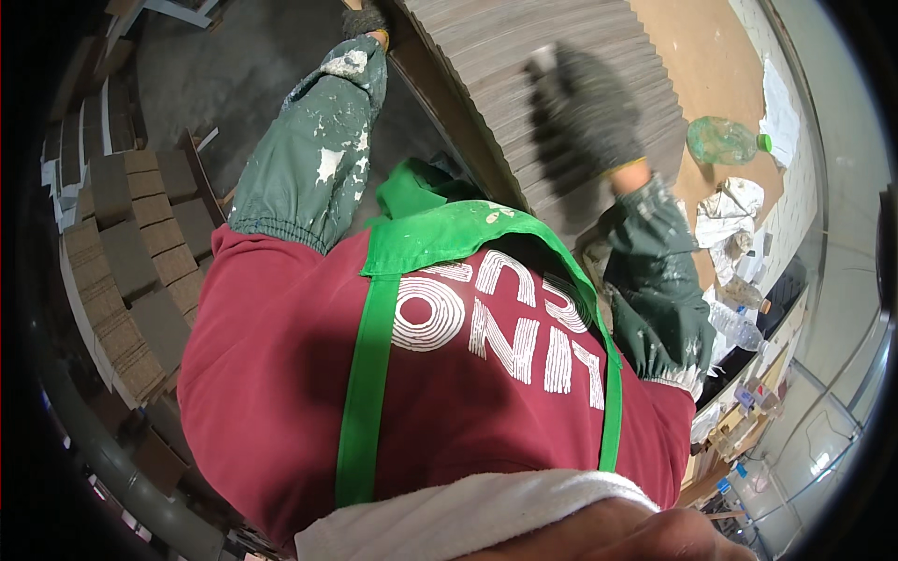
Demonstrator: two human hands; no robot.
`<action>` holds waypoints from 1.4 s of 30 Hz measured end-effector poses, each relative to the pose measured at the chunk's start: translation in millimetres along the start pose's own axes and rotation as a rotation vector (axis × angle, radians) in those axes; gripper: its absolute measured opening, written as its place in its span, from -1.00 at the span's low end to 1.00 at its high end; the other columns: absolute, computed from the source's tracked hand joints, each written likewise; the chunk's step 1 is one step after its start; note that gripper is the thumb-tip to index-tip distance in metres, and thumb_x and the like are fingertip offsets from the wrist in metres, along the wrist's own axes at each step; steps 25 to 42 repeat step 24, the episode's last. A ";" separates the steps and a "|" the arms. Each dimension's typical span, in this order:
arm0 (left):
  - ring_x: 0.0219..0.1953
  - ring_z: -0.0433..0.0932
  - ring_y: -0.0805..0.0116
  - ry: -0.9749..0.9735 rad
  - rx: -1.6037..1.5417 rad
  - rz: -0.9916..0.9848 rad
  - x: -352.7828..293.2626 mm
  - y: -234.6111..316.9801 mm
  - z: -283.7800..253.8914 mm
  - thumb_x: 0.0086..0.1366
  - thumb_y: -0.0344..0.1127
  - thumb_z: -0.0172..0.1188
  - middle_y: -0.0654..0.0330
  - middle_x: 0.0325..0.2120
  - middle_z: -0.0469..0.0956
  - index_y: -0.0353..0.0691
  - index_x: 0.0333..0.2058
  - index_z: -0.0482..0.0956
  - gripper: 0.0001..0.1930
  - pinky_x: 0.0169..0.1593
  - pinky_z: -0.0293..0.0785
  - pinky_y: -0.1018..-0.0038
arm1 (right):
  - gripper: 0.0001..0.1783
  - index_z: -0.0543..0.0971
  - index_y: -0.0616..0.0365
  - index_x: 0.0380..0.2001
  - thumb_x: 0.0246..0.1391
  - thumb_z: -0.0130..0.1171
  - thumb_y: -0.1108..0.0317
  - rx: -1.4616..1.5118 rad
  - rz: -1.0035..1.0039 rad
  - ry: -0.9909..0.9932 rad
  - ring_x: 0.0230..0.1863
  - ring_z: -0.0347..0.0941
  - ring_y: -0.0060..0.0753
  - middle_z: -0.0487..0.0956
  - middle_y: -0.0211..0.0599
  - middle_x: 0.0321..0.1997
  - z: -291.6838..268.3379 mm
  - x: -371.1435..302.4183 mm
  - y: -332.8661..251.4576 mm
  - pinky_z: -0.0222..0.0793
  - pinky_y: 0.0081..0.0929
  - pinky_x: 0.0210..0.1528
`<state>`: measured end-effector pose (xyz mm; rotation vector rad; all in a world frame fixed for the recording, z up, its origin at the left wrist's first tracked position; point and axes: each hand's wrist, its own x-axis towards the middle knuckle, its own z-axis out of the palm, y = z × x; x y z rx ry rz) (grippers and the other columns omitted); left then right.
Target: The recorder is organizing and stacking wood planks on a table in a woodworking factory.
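Observation:
Grey-brown, narrow strips (486,56) lie side by side in a close row on the workbench, their ends forming a stepped edge. Over them is my right hand (591,107) in a dark work glove, smeared by motion. Its fingers look curled around a small whitish piece (542,61) whose kind I cannot make out. My left hand (366,21), also gloved in dark fabric, is at the bench's left edge near the top of the view. Its fingers are mostly hidden. Paint-spotted green sleeves cover both forearms.
On the tan board (697,56) to the right are a green-tinted plastic bottle (722,140), a crumpled white cloth (730,208) and a clear bottle (736,327). Stacked brown and grey pieces (140,252) stand at left. A green apron (440,234) hangs over my front.

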<state>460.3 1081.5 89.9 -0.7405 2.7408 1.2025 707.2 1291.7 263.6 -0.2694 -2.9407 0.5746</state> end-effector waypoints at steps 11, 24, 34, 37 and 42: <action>-0.11 0.50 0.02 -0.024 -0.032 -0.027 7.3 12.2 8.6 0.07 0.33 -0.08 -0.15 -0.23 0.52 -0.29 -0.18 0.50 -0.29 -0.04 0.34 0.15 | -0.62 0.43 0.05 -0.16 0.04 0.01 0.04 -0.101 -0.341 -0.097 -0.24 0.44 -0.10 0.51 -0.19 -0.33 -9.0 3.9 -10.7 0.34 -0.20 -0.21; -0.11 0.51 0.06 -0.060 -0.040 -0.140 -6.2 36.8 -14.7 0.07 0.33 -0.07 -0.14 -0.23 0.52 -0.29 -0.17 0.50 -0.29 -0.04 0.34 0.16 | -0.48 0.39 -0.05 0.04 0.04 -0.02 -0.03 -0.316 -0.083 0.043 0.01 0.37 -0.09 0.46 -0.16 0.00 -45.0 73.3 154.7 0.28 -0.23 0.03; -0.11 0.51 0.06 -0.060 -0.040 -0.140 -6.2 36.8 -14.7 0.07 0.33 -0.07 -0.14 -0.23 0.52 -0.29 -0.17 0.50 -0.29 -0.04 0.34 0.16 | -0.48 0.39 -0.05 0.04 0.04 -0.02 -0.03 -0.316 -0.083 0.043 0.01 0.37 -0.09 0.46 -0.16 0.00 -45.0 73.3 154.7 0.28 -0.23 0.03; -0.11 0.51 0.06 -0.060 -0.040 -0.140 -6.2 36.8 -14.7 0.07 0.33 -0.07 -0.14 -0.23 0.52 -0.29 -0.17 0.50 -0.29 -0.04 0.34 0.16 | -0.48 0.39 -0.05 0.04 0.04 -0.02 -0.03 -0.316 -0.083 0.043 0.01 0.37 -0.09 0.46 -0.16 0.00 -45.0 73.3 154.7 0.28 -0.23 0.03; -0.11 0.51 0.06 -0.060 -0.040 -0.140 -6.2 36.8 -14.7 0.07 0.33 -0.07 -0.14 -0.23 0.52 -0.29 -0.17 0.50 -0.29 -0.04 0.34 0.16 | -0.48 0.39 -0.05 0.04 0.04 -0.02 -0.03 -0.316 -0.083 0.043 0.01 0.37 -0.09 0.46 -0.16 0.00 -45.0 73.3 154.7 0.28 -0.23 0.03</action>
